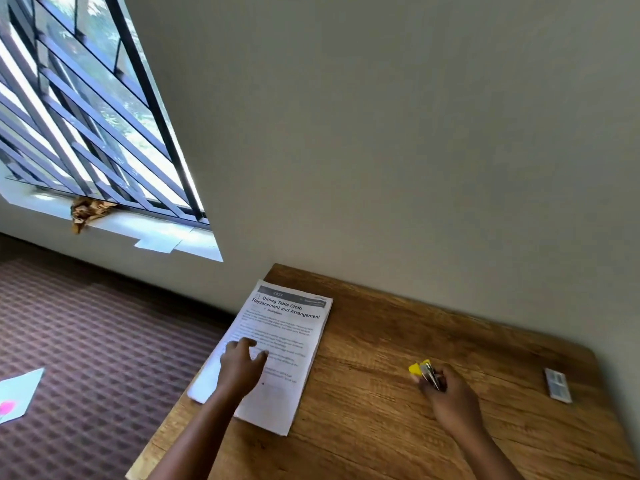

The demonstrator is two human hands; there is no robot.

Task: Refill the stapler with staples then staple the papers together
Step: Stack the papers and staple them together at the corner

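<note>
1. Your wooden table [398, 427] stands against the pale wall, and everything for the job lies on its top.
2. Your papers [294, 341] are a stack of white printed sheets with a grey header band and a bold title on the top page. The stack lies flat near the table's left edge, its long axis running from you toward the wall and its title end farthest from you.
3. Your left hand [242, 365] rests palm down on the near half of that stack, fingers spread and relaxed, gripping nothing.
4. Your right hand [450, 396] is over the middle of the table, well to the right of the papers, with its fingers closed around the stapler [424, 372].
5. The stapler is small, with a yellow body and a metal part showing beside your fingers. Its yellow end pokes out past your fingertips toward the upper left, roughly at the papers. You hide the rest, so I cannot tell whether it is hinged open.
6. The staples box [557, 385], small and pale, lies flat near the table's right edge, apart from your right hand. Whether it holds anything cannot be seen.
</note>
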